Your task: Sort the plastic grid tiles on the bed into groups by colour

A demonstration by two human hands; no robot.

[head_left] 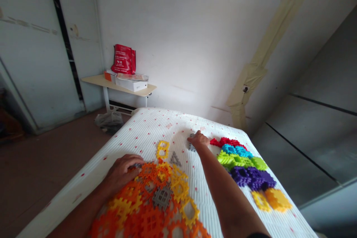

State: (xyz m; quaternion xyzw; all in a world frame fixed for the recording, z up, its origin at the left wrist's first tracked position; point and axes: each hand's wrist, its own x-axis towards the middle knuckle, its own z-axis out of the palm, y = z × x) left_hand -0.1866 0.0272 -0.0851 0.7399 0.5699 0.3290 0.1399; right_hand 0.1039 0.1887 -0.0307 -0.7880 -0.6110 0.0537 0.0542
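My right hand [198, 139] reaches far across the white padded surface [145, 126] and its fingers are closed on a grey block [191, 145] lying there. My left hand [122, 172] rests with curled fingers on a grey piece [137, 165] at the edge of a loose heap of orange and yellow interlocking blocks [156, 200]. A grey triangle piece [175, 159] and a yellow square frame [162, 149] lie between the two hands. To the right of my right arm, blocks sit sorted by colour: red [227, 142], blue [236, 150], green [240, 160], purple [252, 177], yellow and orange [272, 199].
A small table [119, 85] against the far wall carries a red bag [124, 59] and a white box [131, 83]. A dark plastic bag [109, 121] lies on the brown floor under it. Grey wall panels run along the right side.
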